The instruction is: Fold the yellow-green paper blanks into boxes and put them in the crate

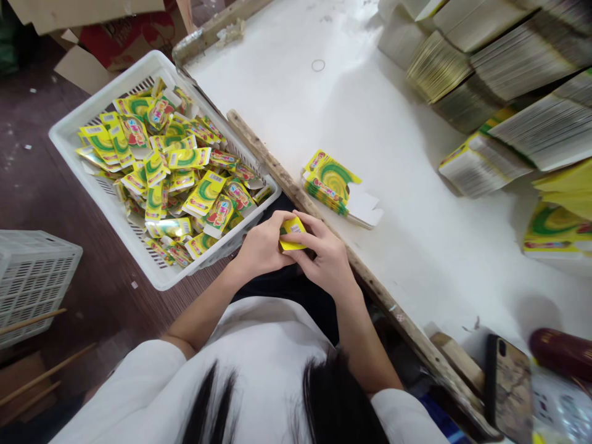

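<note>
A small yellow crayon box (293, 230) is held between both hands in front of my body, just off the table's edge. My left hand (267, 243) is closed around its left side, and my right hand (324, 250) grips it from the right with thumb and fingers. Much of the box is hidden by the fingers. On the table near my right hand lies a small stack of flat crayon boxes (330, 180), with white flaps sticking out to the right. To my left, a white plastic basket (160, 280) holds many yellow-green boxes (203, 192).
Bundled stacks of flat cartons (522, 55) line the table's far right. A wooden strip (268, 160) edges the white table (416, 265). A phone (509, 385) and a dark red cylinder (562, 351) lie at lower right. Another white crate (34, 277) stands on the left floor.
</note>
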